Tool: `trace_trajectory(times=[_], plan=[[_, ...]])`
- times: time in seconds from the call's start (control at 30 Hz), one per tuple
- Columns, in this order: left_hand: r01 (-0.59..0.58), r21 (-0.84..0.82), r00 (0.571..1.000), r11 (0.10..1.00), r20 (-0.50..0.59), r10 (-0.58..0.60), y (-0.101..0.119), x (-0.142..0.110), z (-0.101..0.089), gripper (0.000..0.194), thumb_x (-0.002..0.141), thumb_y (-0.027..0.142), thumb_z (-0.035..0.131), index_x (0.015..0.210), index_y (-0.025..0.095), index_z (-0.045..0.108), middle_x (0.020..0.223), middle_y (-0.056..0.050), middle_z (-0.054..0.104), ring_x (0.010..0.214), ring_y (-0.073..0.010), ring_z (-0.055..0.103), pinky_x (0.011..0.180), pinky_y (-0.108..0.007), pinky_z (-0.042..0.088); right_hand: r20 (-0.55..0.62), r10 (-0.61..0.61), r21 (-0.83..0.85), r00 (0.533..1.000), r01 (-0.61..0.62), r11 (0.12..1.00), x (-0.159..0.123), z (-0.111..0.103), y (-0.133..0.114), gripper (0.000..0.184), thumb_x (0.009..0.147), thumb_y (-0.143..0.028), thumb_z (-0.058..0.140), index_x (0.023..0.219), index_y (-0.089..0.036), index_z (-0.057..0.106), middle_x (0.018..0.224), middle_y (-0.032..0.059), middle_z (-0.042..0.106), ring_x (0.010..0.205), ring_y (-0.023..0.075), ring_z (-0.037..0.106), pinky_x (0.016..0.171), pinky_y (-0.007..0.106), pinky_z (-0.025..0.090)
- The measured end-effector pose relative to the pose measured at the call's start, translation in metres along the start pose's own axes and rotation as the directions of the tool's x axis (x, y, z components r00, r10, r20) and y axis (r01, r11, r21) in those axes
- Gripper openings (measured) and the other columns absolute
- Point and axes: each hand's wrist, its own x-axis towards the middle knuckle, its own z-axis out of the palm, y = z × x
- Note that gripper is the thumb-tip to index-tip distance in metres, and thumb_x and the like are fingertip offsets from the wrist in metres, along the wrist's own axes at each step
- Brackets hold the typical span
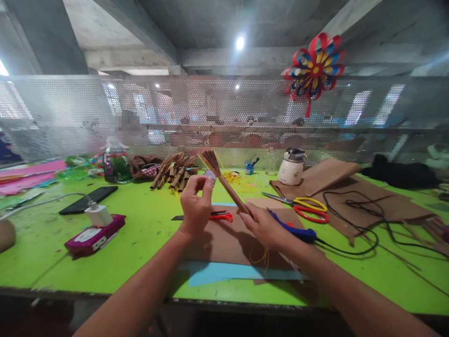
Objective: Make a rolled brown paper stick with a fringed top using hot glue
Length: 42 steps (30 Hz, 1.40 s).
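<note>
My right hand (261,224) is closed around the lower end of a small brown paper broom (229,189), a rolled stick with a fringed top. The broom tilts up to the left, its bristles raised above the table. Beside it, my left hand (196,203) is closed, thumb and forefinger in a pinch; whatever may be between the fingertips is too small to make out. A red-handled craft knife (220,215) lies partly hidden behind my left wrist. Under both hands lies a brown paper sheet (224,245) over light-blue paper (217,274).
A blue glue gun (298,232) with a black cord lies right of my right hand, near scissors (310,210). Similar brown rolls (175,173) are piled behind. A white jug (292,168), a dark phone (88,200) and a purple power strip (94,236) stand around on the green table (147,248).
</note>
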Motion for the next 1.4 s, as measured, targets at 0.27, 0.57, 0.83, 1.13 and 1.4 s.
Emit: trace_trajectory(times=[0.27,0.57,0.83,1.13,1.4], plan=[[-0.489,0.254,0.732,0.835,0.64,0.235,0.037,0.02,0.0,0.031,0.085,0.028,0.051,0.111,0.013,0.062,0.116,-0.014,0.06,0.11,-0.0255,0.054,0.096,-0.039,0.039,0.27,-0.018,-0.214,0.963,0.078,0.974,-0.013,-0.047,-0.015,0.018,0.088,-0.02,0.047,0.096,-0.018,0.063,0.087,0.0055,0.066,0.073,0.0171,0.054,0.064,0.025,0.038],[-0.68,0.324,0.299,0.658,0.942,-0.154,0.053,0.028,-0.006,0.018,0.081,0.033,0.06,0.088,0.019,0.068,0.075,-0.008,0.065,0.067,-0.0216,0.057,0.06,-0.029,0.036,0.408,-0.167,-0.179,0.898,0.258,0.949,-0.015,-0.08,-0.011,0.016,0.087,-0.025,0.052,0.094,-0.02,0.065,0.085,0.0053,0.066,0.072,0.0182,0.055,0.065,0.027,0.041],[-0.599,0.265,0.284,0.756,0.953,-0.109,0.039,0.008,-0.003,0.017,0.087,0.03,0.051,0.086,0.02,0.064,0.073,-0.006,0.064,0.063,-0.0181,0.053,0.056,-0.027,0.031,0.552,-0.1,-0.294,0.828,0.305,0.906,-0.012,-0.092,-0.012,0.021,0.086,-0.019,0.049,0.101,-0.021,0.065,0.087,0.0046,0.065,0.071,0.0161,0.054,0.06,0.025,0.038],[-0.414,0.367,0.355,0.833,0.908,-0.224,0.006,0.0,0.001,0.021,0.085,0.036,0.049,0.079,0.021,0.062,0.061,-0.001,0.058,0.051,-0.0142,0.044,0.053,-0.025,0.027,0.236,-0.072,-0.472,0.969,0.179,0.863,-0.018,-0.108,0.006,0.021,0.083,-0.036,0.06,0.091,-0.017,0.067,0.082,0.0081,0.064,0.073,0.0211,0.056,0.064,0.031,0.04],[-0.32,0.385,0.422,0.866,0.876,-0.233,-0.025,-0.016,0.002,0.025,0.085,0.039,0.048,0.077,0.02,0.061,0.071,-0.003,0.061,0.063,-0.0175,0.051,0.057,-0.026,0.032,0.295,-0.25,-0.368,0.922,0.351,0.861,-0.041,-0.037,-0.002,0.015,0.085,-0.021,0.056,0.077,-0.017,0.067,0.08,0.0075,0.062,0.074,0.0199,0.055,0.068,0.032,0.04]])
